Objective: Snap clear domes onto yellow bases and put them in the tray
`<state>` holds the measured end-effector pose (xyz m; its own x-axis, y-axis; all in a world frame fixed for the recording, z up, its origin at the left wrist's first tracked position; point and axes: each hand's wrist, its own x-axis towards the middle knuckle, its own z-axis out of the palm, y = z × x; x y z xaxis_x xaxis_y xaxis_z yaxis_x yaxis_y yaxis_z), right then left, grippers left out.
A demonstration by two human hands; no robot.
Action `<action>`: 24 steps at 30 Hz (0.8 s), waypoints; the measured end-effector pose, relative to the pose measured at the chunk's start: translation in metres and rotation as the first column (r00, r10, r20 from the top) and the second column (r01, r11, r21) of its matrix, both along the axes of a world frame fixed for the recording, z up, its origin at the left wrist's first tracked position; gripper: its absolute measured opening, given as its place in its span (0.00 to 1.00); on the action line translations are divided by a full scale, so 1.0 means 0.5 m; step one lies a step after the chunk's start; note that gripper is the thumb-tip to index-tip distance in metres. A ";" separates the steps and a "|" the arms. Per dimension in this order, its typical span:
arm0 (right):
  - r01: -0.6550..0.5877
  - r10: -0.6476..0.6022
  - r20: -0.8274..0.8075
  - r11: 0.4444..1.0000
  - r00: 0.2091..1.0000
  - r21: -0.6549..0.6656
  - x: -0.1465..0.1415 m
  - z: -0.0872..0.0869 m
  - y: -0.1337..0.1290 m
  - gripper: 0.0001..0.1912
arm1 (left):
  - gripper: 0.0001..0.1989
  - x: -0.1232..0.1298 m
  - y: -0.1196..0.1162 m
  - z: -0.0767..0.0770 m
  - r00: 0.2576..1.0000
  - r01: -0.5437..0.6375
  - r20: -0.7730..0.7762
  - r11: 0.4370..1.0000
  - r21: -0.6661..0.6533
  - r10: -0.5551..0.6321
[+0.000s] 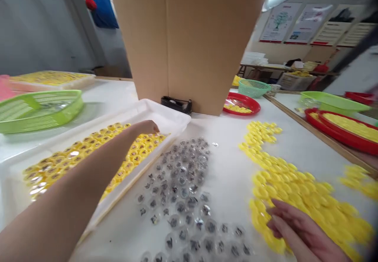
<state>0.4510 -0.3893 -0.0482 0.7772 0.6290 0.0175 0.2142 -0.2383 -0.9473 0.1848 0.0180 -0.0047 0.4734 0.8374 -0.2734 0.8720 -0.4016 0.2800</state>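
Note:
My left hand (150,126) reaches into the long white tray (165,114), at the far end of its rows of yellow caps with dark pictures (141,150). Its fingers are bent down and closed, mostly hidden behind the back of the hand; what they hold is out of sight. On the right, my right hand (291,222) hovers at the near left part of a spread of plain yellow caps (283,183). Thumb and forefinger stand apart, the other fingers are half curled, and nothing shows between them. Clear round pieces with dark pictures (183,191) lie between the tray and the yellow caps.
A tall cardboard sheet (191,41) stands behind the tray, with a black tape dispenser (176,104) at its foot. Beyond are a red plate (251,104) and a teal basket (254,88). A green basket (41,112) sits left; red trays (339,134) lie right.

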 end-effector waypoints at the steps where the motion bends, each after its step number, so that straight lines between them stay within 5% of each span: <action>1: -0.013 0.014 0.039 0.999 0.999 -0.037 0.009 0.010 -0.009 0.22 | 0.08 0.001 -0.010 0.001 1.000 0.011 0.000 1.000 0.025 -0.011; 4: -0.076 0.106 0.331 0.992 0.938 -0.103 0.035 0.031 -0.030 0.14 | 0.14 -0.001 -0.037 0.006 1.000 0.006 0.024 0.991 0.136 -0.009; 8: -0.082 0.329 0.626 0.917 0.707 -0.389 0.051 0.040 -0.036 0.08 | 0.24 0.001 -0.083 0.042 0.993 -0.105 0.086 0.946 0.306 0.083; 11: -0.054 0.482 0.613 0.811 0.625 -0.583 0.036 0.039 -0.022 0.06 | 0.24 0.018 -0.180 0.089 0.970 -0.161 0.234 0.896 0.414 0.066; 14: -0.009 0.581 0.605 0.725 0.545 -0.688 0.014 0.032 -0.004 0.05 | 0.19 0.049 -0.319 0.105 0.897 -0.146 0.440 0.916 0.374 -0.037; 19: 0.021 0.612 0.621 0.704 0.489 -0.710 0.008 0.015 0.009 0.04 | 0.14 0.095 -0.482 0.025 0.764 0.097 0.629 0.989 0.109 -0.144; 22: -0.038 0.606 0.593 0.716 0.530 -0.697 -0.003 0.018 0.014 0.05 | 0.12 0.114 -0.515 -0.031 0.739 0.100 0.673 0.988 -0.119 0.006; 24: -0.138 0.597 0.566 0.748 0.569 -0.650 -0.027 0.032 0.025 0.07 | 0.14 0.126 -0.526 -0.053 0.705 0.137 0.694 0.931 -0.338 0.148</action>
